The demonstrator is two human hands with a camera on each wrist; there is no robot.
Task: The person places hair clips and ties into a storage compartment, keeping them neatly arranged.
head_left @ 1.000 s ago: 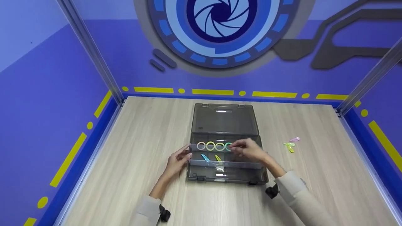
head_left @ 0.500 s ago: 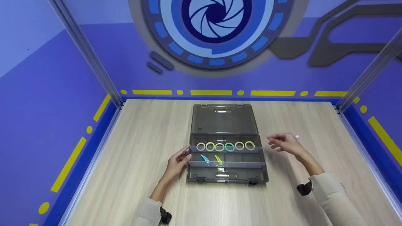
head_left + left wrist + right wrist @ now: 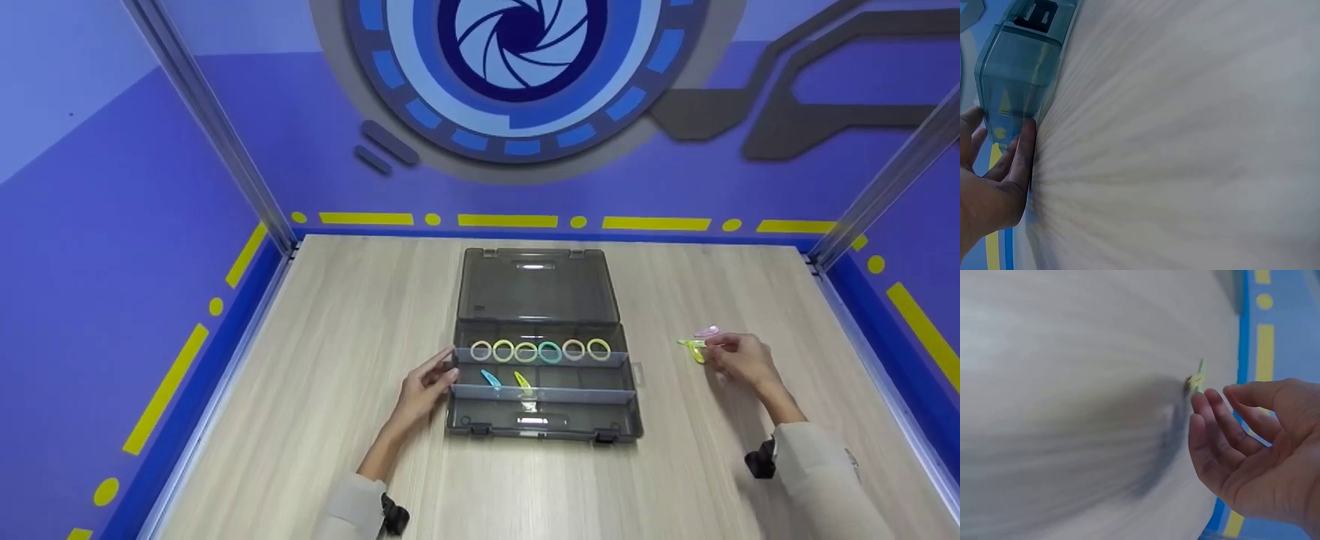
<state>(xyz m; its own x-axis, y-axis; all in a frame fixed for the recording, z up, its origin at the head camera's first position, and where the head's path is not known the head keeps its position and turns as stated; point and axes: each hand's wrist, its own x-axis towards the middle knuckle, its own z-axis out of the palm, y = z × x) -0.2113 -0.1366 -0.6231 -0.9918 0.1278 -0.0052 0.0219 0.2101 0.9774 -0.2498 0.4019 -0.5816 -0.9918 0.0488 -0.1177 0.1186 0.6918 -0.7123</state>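
Observation:
My left hand (image 3: 421, 391) rests its fingertips and thumb against the left end of a smoky see-through compartment box (image 3: 540, 431), which lies with its lid raised. In the left wrist view, fingers (image 3: 1026, 143) touch the box's end near the tabletop. To the box's right, my right hand (image 3: 746, 365) reaches over a small group of snap hair clips, yellow-green (image 3: 698, 355) and pink (image 3: 706, 331). Its fingertips are at the yellow-green clips. In the right wrist view, thumb and fingers stay apart, with a clip (image 3: 1197, 381) just past them.
Ring-shaped hair ties (image 3: 550, 362) in several pastel colours stand in a row in the box's back section. A blue hair clip (image 3: 490, 378) and a yellow hair clip (image 3: 522, 381) lie in the middle section. Blue panels (image 3: 135, 262) enclose the wooden tabletop (image 3: 360, 315).
My right hand has moved from above the hair ties out to the right and down to the loose clips. The left hand has stayed against the box.

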